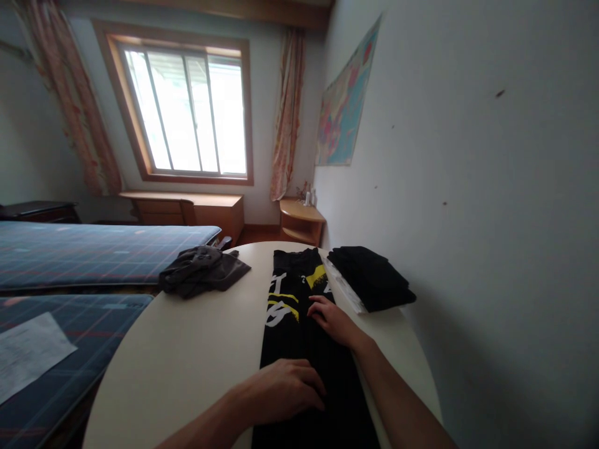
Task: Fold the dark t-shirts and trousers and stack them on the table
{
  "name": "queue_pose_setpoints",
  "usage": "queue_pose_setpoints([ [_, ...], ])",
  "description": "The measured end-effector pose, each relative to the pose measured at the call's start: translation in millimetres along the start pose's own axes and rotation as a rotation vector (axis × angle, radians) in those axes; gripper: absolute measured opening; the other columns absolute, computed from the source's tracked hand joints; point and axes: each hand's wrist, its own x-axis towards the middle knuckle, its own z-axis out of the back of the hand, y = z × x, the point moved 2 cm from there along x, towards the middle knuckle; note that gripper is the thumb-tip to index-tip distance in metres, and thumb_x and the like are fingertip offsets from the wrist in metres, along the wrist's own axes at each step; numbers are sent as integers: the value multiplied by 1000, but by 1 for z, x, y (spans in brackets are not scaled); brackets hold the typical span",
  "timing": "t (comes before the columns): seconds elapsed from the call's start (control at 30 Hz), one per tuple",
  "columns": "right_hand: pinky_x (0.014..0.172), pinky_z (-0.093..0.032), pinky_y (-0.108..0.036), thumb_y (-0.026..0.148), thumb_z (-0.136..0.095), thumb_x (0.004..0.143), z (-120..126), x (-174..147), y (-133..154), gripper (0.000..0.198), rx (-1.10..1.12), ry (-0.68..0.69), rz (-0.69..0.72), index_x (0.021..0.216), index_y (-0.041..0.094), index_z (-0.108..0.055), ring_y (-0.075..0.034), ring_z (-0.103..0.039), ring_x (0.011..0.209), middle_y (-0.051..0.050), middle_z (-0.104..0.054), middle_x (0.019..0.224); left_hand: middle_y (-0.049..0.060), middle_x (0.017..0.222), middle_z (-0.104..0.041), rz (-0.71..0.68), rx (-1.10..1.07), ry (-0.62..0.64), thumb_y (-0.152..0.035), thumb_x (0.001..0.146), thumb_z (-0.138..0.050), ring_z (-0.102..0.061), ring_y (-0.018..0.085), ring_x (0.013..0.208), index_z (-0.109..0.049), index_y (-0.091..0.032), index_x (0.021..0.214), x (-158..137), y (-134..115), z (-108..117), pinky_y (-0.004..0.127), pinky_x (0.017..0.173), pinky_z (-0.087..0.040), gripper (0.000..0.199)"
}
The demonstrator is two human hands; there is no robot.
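A black T-shirt (322, 380) with white and yellow print lies folded lengthwise into a long strip on the round white table (187, 349). My left hand (287, 390) rests palm down on its near part, fingers loosely bent over the fabric and pointing right. Farther along, my right hand (333, 319) touches the cloth just beside the print, its fingers apart and slightly curved. Neither hand grips the fabric. The shirt's near end runs out of the bottom of the view.
A crumpled dark grey garment (201, 271) lies at the table's far left. Folded black clothes (369, 277) sit on something white at the far right, near the wall (491, 249). Left of the table are plaid mattresses (93, 255), one bearing a paper sheet (32, 352).
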Motion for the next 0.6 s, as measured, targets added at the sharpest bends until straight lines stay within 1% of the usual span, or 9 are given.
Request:
queue_pose_setpoints([
  [0.1, 105, -42, -34, 20, -49, 94, 0, -1, 1, 20, -9, -10, 14, 98, 23, -69, -20, -57, 120, -6, -53, 137, 1, 115, -70, -2, -8, 8, -13, 91, -56, -63, 16, 106, -70, -26, 106, 0, -1, 2, 25, 97, -46, 25],
  [0.2, 106, -42, -34, 22, -49, 95, 1, -1, 4, 23, -67, -5, 32, 100, 25, -71, -20, -58, 119, -5, -55, 136, 1, 117, -70, -1, -1, 13, -9, 89, -55, -63, 16, 108, -70, -26, 107, -1, 0, 1, 26, 97, -46, 30],
  [0.3, 104, -44, -35, 21, -51, 93, 4, 0, 8, 23, -154, 16, 44, 100, 26, -73, -21, -60, 115, -4, -59, 132, 1, 116, -70, -10, 18, -6, -15, 94, -54, -63, 16, 106, -70, -26, 108, 0, 2, -3, 25, 94, -47, 24],
  [0.43, 102, -44, -37, 18, -52, 92, 6, 2, 11, 23, -246, 16, 77, 95, 26, -73, -22, -61, 112, -4, -64, 124, 0, 108, -72, -24, 103, -31, -25, 98, -52, -62, 15, 102, -68, -25, 101, 2, 0, -3, 25, 88, -45, 16],
  [0.5, 101, -44, -37, 17, -51, 93, 5, 3, 11, 23, -263, -3, 86, 94, 25, -72, -21, -61, 111, -4, -64, 125, -2, 105, -73, -16, 140, -49, -28, 99, -52, -60, 14, 103, -66, -26, 100, 3, -4, -1, 25, 87, -43, 14],
  [0.6, 99, -46, -35, 19, -48, 95, 4, 3, 13, 23, -229, -42, 102, 98, 25, -69, -20, -62, 110, -4, -60, 129, -4, 103, -72, -20, 171, -57, -29, 100, -51, -59, 14, 103, -63, -28, 101, 3, -10, 3, 25, 86, -41, 12],
])
